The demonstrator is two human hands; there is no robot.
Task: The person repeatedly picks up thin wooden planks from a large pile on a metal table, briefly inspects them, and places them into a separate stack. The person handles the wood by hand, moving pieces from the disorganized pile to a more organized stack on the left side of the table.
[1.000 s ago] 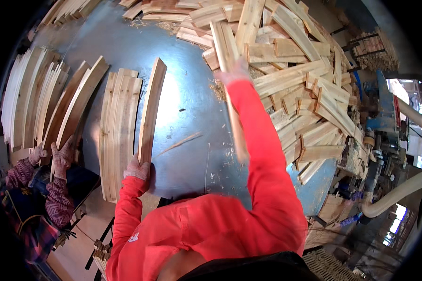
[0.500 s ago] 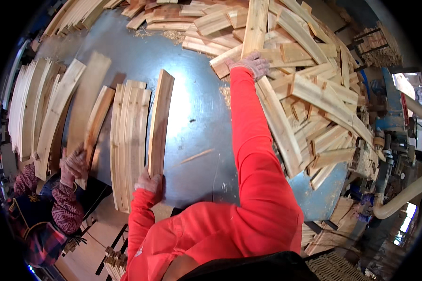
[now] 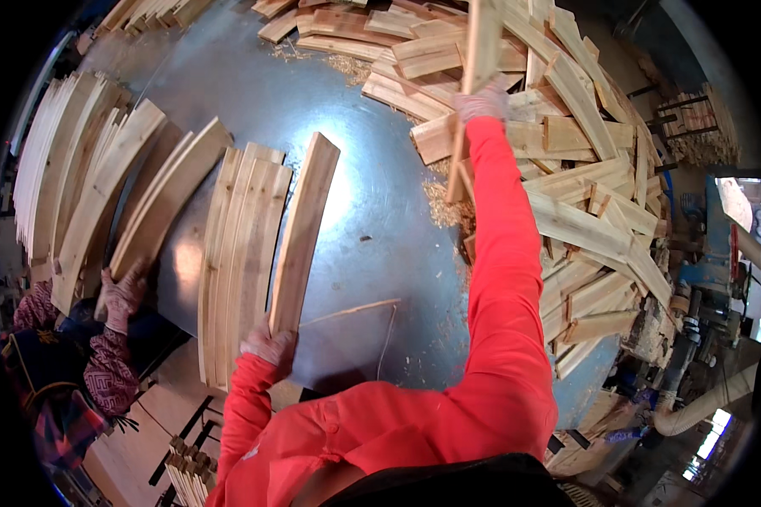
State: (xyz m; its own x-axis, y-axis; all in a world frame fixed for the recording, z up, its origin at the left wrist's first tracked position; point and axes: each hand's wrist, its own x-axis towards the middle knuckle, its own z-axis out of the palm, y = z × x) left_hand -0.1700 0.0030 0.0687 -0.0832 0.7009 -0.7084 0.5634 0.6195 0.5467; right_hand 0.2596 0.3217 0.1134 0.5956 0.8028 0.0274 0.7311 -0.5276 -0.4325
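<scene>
My left hand (image 3: 269,345), in a pale glove, is closed around the near end of a wooden board (image 3: 306,228) that stands on its edge on the metal table. Just left of that board lies a row of several similar boards (image 3: 243,262), side by side. Far forward on the right, my gloved right hand (image 3: 482,103) grips another wooden board (image 3: 482,42). This board is tilted onto its narrow side, its ends reaching beyond and below the hand. Its far end leaves the picture. Beneath and beside it spreads a jumbled pile of boards (image 3: 579,221).
On the left, a co-worker's gloved hand (image 3: 123,294) holds boards (image 3: 177,190) beside a stack of upright boards (image 3: 59,169). Sawdust (image 3: 444,203) and a thin wood sliver (image 3: 351,311) lie on the metal table (image 3: 380,253). Machinery (image 3: 706,279) stands at the far right.
My right hand has turned its board from flat onto its narrow side. My left hand keeps its hold. The co-worker's moving board now rests against another board. The whole view has shifted slightly.
</scene>
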